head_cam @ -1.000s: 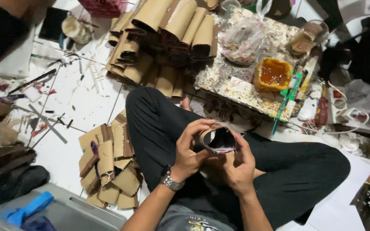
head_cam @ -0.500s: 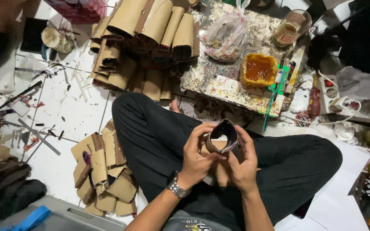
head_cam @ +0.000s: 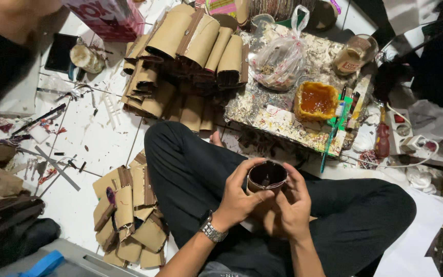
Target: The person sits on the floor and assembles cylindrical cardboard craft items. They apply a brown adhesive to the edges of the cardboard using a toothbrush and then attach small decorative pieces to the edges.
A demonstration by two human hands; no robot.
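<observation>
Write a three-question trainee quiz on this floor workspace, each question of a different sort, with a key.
1. True or false: both hands hold the cardboard tube over the person's lap.
2. Multiple choice: the green toothbrush lies (A) beside the orange glue tray on the spattered board, (B) inside the plastic bag, (C) on the flat cardboard pieces.
3. Fill in: the wristwatch is on the ____ wrist.

Key
1. True: left hand and right hand both grip it.
2. A.
3. Left.
</observation>
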